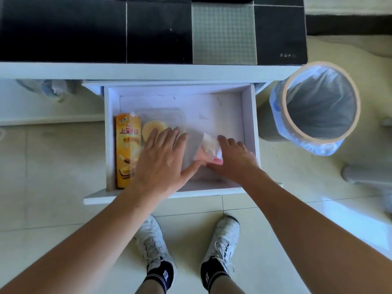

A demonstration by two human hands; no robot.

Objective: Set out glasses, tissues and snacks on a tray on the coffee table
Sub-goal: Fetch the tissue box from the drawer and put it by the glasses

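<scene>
A white drawer [251,134] of the coffee table stands pulled out below me. Along its left wall lies a tall orange snack box [128,145]. Beside it sits a clear plastic container [167,115] with a round yellow pastry [153,127] inside. My left hand [163,160] hovers over that container, fingers spread, holding nothing. My right hand [233,158] is closed around a small pink-and-white tissue packet [209,149] on the drawer floor at the right. No tray or glasses are in view.
The table has a black-tiled top [148,30] with one grey checked tile. A round bin [318,107] with a pale blue liner stands right of the drawer. An open shelf [48,102] lies to the left. My white sneakers stand on cream floor tiles.
</scene>
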